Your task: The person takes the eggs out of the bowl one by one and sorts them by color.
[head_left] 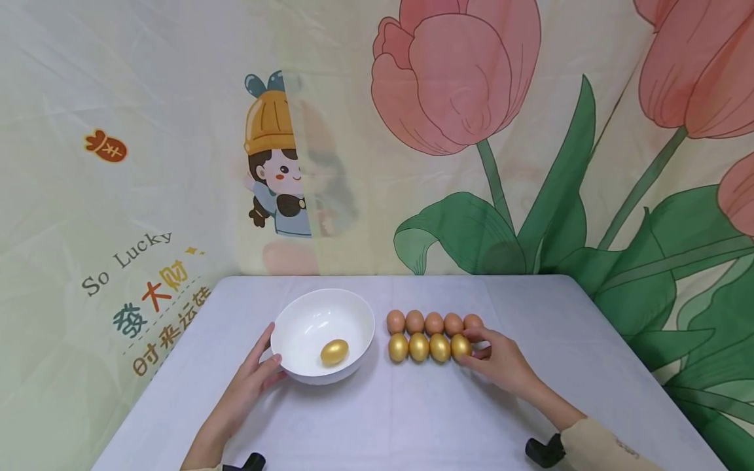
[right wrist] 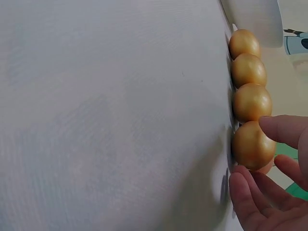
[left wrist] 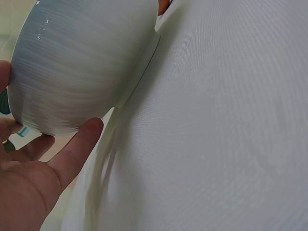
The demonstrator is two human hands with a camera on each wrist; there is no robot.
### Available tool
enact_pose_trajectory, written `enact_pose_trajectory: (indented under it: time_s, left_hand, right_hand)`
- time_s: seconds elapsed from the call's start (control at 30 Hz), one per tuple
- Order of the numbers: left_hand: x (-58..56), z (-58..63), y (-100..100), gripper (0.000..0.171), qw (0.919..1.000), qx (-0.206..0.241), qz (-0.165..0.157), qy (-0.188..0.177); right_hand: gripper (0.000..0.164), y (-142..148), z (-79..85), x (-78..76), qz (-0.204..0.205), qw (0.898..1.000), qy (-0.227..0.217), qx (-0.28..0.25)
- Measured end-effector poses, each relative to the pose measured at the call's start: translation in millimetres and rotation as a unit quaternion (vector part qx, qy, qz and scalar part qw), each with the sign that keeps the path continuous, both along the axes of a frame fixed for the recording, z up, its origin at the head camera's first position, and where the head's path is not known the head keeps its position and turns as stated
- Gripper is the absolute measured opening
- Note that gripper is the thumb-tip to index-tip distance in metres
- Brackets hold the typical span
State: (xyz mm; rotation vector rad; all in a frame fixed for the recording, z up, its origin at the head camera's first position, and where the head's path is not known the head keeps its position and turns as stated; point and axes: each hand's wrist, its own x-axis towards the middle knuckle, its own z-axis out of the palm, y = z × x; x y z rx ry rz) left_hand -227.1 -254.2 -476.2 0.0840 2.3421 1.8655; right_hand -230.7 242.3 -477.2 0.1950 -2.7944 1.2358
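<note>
A white bowl (head_left: 294, 327) stands left of centre on the table, with one gold egg (head_left: 334, 352) lying inside it. My left hand (head_left: 255, 374) holds the bowl's left side, thumb by the rim; in the left wrist view its fingertips press the outer wall. To the right, several gold eggs (head_left: 419, 347) form a row in front of a row of brown eggs (head_left: 434, 323). At the right end, my right hand (head_left: 501, 360) grips the last gold egg (right wrist: 251, 145) between thumb and fingers. That egg is still in line with its row.
A white cloth covers the table (head_left: 377, 425). Behind it hangs a printed backdrop (head_left: 341, 131) with tulips and a cartoon figure. The bowl stands just left of the egg rows, and the brown eggs lie close behind the gold ones.
</note>
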Motion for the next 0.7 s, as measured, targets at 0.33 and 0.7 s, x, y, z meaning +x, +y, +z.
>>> enact_pose_trajectory:
  time_s: [0.33, 0.7]
  left_hand:
    - [-1.0, 1.1, 1, 0.073, 1.0, -0.001, 0.001, 0.003]
    - [-1.0, 0.2, 1, 0.074, 1.0, 0.004, 0.0, -0.002]
  right_hand:
    - [0.056, -3, 27.0, 6.5, 0.005, 0.999, 0.036, 0.033]
    - [0.052, -43, 70.0, 8.4, 0.073, 0.996, 0.058, -0.006]
